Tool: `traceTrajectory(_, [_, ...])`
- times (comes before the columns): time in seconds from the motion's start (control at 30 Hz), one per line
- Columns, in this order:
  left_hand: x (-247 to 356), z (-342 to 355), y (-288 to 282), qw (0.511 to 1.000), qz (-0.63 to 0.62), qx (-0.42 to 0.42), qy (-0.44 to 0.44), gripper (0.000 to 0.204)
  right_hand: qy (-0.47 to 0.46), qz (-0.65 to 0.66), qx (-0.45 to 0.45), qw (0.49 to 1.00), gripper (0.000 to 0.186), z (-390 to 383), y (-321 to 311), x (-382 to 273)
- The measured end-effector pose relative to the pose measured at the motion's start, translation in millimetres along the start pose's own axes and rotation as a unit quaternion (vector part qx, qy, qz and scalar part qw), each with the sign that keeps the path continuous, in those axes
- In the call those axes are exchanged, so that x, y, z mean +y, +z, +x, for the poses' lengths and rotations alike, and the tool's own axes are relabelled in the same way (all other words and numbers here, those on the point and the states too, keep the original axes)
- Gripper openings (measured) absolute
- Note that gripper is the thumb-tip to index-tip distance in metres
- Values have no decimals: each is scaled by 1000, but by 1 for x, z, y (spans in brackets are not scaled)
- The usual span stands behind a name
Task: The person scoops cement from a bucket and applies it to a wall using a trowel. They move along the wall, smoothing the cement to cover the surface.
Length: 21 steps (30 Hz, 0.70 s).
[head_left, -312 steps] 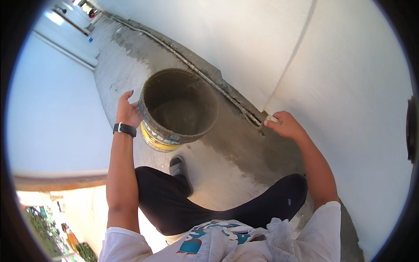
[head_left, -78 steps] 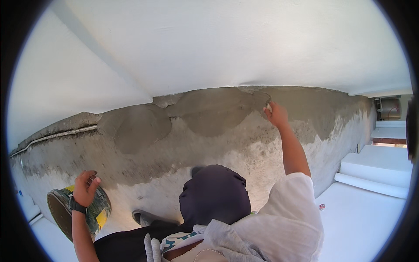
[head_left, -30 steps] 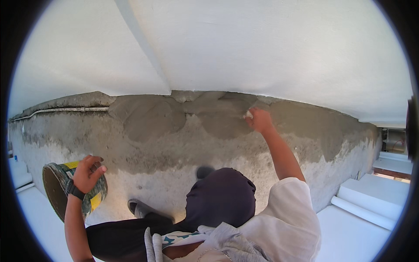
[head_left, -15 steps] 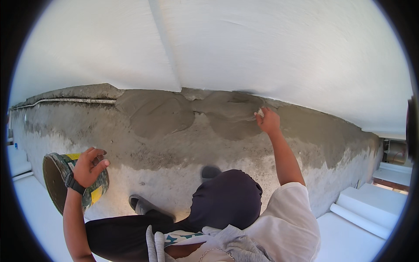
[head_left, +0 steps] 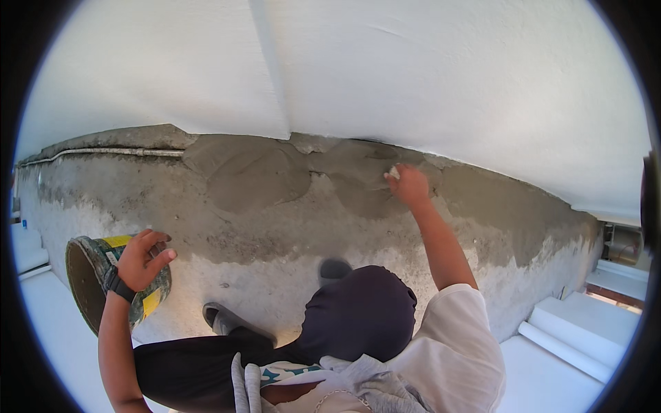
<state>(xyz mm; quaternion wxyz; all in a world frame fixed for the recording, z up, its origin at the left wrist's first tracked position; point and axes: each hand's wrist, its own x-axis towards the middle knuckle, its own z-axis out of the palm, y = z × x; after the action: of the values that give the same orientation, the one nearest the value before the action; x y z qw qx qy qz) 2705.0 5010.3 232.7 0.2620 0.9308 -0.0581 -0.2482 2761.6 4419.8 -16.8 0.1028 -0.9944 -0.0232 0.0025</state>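
My right hand [head_left: 413, 186] is closed round a trowel, of which only the pale handle end [head_left: 394, 173] sticks out past my fingers. Its blade is hidden or blends into the grey. Under that hand lies a patch of wet mortar [head_left: 361, 196] along the foot of the white wall. A second smoothed mortar patch [head_left: 258, 175] spreads to its left. My left hand [head_left: 143, 261], with a dark band at the wrist, hangs with bent fingers apart and holds nothing. Beside and partly behind it, a dark bucket [head_left: 162, 283] with yellow patches leans on its side.
The white wall [head_left: 441, 76] rises along the far side of the rough concrete strip [head_left: 241, 275]. A thin pipe [head_left: 103, 151] runs along its base at the left. My slippered feet [head_left: 334, 269] stand on the concrete. White steps [head_left: 582, 323] lie at the right.
My right hand has moved a little to the left and slightly nearer over the mortar, with the trowel in it. My left hand and the bucket have stayed almost in place.
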Motion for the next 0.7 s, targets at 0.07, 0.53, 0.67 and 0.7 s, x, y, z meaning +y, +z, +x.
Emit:
traceTrajectory(0.07, [0,2,-1,1000,-5,-3,5,39,-29,15,-16,999,37,-5,-3,-17])
traceTrajectory(0.53, [-8,6,-4,1000,-6,7,1,40,27,11,-17,999,39,8,6,-38])
traceTrajectory(0.67, [-6,10,-5,1000,2,-8,16,39,-21,40,-55,997,40,1,5,-60])
traceTrajectory(0.7, [-6,10,-6,1000,-2,-7,15,38,4,43,-47,998,40,-1,3,-61])
